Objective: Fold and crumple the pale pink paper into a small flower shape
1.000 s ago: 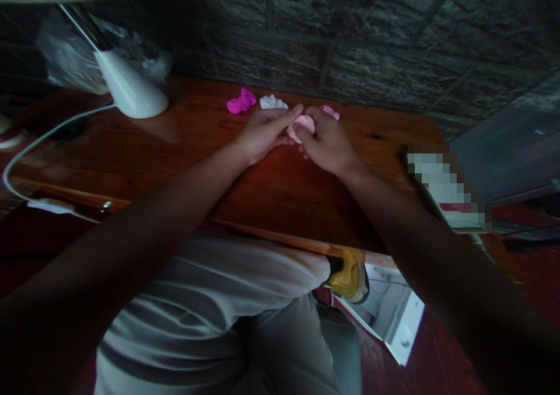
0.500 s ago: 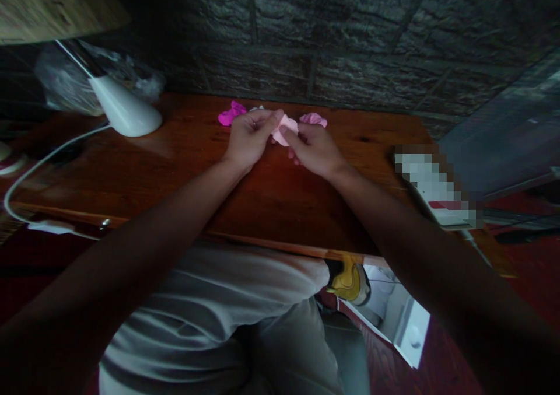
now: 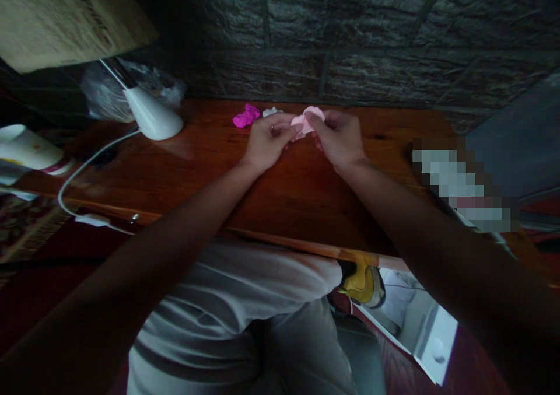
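The work looks partway along. From the left, a magenta lump point(image 3: 246, 115) and a white lump point(image 3: 272, 112) lie crumpled at the back of the bench point(image 3: 301, 196), seemingly unworked. Next, the left hand point(image 3: 265, 142) pinches one side of a soft pink piece point(image 3: 305, 125) above the bench; the right hand point(image 3: 347, 141) pinches the other, so each grip is closed on it. The pink shows two thin, rounded lobes; whether joined or separate, I cannot tell. It seems flattened but not yet finished. Around, left to right: a tipped cup point(image 3: 30, 148), a clear bag point(image 3: 98, 94) behind a lamp point(image 3: 153, 115), and a pixelated object point(image 3: 455, 182). Nothing appears to obstruct the hands, though they hide what lies behind them.
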`<action>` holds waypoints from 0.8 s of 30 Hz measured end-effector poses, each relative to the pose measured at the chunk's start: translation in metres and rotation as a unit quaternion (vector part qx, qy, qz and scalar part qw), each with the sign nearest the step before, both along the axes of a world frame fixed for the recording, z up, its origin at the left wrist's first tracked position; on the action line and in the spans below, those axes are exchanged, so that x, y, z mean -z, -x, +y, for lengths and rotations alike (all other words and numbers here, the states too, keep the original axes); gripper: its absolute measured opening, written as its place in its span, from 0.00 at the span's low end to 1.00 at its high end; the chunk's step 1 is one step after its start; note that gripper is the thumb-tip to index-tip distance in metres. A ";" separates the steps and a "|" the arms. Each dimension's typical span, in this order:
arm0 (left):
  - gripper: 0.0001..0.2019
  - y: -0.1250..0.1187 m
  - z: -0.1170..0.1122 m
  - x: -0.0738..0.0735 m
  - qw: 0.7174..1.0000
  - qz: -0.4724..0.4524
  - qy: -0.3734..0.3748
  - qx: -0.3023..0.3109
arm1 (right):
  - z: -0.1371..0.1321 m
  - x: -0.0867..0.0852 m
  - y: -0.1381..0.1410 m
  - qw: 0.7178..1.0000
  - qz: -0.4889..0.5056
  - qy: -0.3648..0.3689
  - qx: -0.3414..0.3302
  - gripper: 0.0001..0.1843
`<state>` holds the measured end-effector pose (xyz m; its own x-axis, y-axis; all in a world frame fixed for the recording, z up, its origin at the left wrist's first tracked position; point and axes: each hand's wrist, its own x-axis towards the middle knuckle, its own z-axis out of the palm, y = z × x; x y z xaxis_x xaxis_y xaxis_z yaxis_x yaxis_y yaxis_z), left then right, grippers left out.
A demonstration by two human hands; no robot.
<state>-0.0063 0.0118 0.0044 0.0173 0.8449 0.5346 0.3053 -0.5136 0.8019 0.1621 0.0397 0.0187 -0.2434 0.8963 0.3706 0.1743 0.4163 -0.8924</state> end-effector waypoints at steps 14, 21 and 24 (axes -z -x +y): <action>0.03 -0.017 -0.034 -0.021 0.997 0.056 0.034 -0.026 | -0.013 -0.018 -0.006 0.997 -0.028 0.044 -0.052 0.17; 0.13 -0.016 -0.033 -0.022 0.996 0.056 0.020 -0.071 | -0.013 -0.017 -0.005 0.995 -0.040 0.064 -0.066 0.20; 0.14 -0.014 -0.031 -0.022 0.991 0.096 -0.016 -0.089 | -0.012 -0.014 -0.005 0.994 -0.052 0.069 -0.064 0.21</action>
